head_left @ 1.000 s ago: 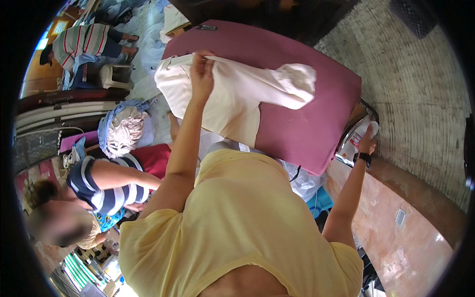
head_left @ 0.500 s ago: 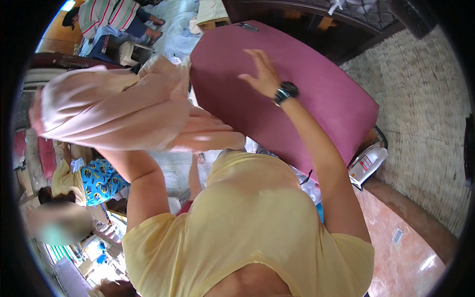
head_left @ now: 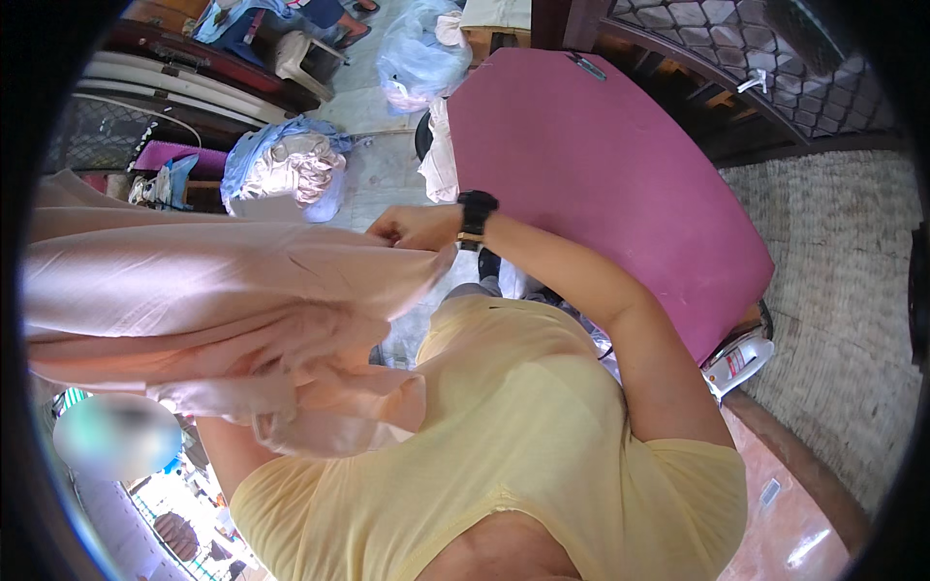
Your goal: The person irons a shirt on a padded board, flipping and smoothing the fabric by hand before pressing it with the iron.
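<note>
Bare right hand [head_left: 421, 228] has moved left from above the broad mauve flat board [head_left: 601, 184], fingers grasping the pale pink cloth garment [head_left: 194, 271] at left; the left hand is hidden, its grip impossible to tell.

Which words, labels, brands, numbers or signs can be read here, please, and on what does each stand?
None can be read with certainty.
White object with red markings beside the mauve table: print too small.
Small pale rectangle on the pinkish surface: any print too small.
Black watch: no readable digits.
</note>
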A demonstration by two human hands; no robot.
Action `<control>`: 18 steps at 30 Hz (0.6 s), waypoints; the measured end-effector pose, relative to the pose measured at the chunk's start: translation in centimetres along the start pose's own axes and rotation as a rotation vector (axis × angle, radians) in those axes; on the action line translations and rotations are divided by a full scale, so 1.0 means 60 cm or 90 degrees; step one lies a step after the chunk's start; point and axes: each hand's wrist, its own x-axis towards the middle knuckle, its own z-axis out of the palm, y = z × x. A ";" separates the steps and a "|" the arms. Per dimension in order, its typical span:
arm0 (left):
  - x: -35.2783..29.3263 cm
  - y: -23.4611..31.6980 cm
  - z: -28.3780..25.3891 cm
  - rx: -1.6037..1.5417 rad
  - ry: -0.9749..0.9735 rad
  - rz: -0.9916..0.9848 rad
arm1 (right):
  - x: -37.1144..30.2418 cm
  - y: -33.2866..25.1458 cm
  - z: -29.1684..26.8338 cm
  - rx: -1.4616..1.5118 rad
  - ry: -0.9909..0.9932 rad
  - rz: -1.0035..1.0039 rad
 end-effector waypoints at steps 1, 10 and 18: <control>0.009 -0.025 -0.021 -0.023 -0.009 0.003 | -0.024 0.022 -0.026 0.008 0.069 0.001; 0.120 -0.134 -0.009 -0.171 -0.089 -0.006 | -0.231 -0.097 -0.093 -0.245 0.425 0.108; 0.389 -0.080 0.066 -0.471 -0.304 0.020 | -0.290 -0.106 -0.105 0.074 0.838 0.005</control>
